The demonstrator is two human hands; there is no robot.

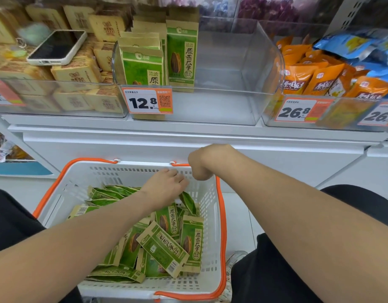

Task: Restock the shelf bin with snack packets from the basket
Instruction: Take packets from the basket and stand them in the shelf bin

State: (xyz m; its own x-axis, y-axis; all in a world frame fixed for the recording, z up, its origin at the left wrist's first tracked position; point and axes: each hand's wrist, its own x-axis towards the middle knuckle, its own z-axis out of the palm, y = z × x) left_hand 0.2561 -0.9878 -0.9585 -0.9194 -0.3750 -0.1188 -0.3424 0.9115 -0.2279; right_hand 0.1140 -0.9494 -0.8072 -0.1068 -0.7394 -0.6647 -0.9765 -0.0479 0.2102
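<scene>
Bare forearms in the foreground, both reaching forward and down over a white basket (222, 217) with an orange rim, set on the floor (239, 206) below the shelf (188, 133). Left hand (166, 184) inside the basket at its far right corner, fingers bent down onto a tilted packet (189, 202) standing on edge near the wall; fingertips hidden, grip not resolvable. Right hand (200, 166) just beside it at the far rim, wrist folded, fingers out of sight; whether holding anything, not determinable.

Snack packets (164, 246) heaped loosely in the basket, green with tan edges, mostly lying flat, long axes at mixed angles.

Shelf bin (232, 88) above and ahead of both hands, clear-walled, price tag (147, 101) on its front lip; standing packets (182, 60) upright and face-forward on the left side only, right side unfilled.

Judged requirement for the coming move: lift up and away, long axis turned vertical, face to the front, into the gap right of the standing packets; right hand nearer that gap.

Neighbouring bins: tan packs with a phone (57, 47) on top to the left, orange packets (309, 77) to the right. White shop shelving, pale tiled floor.
</scene>
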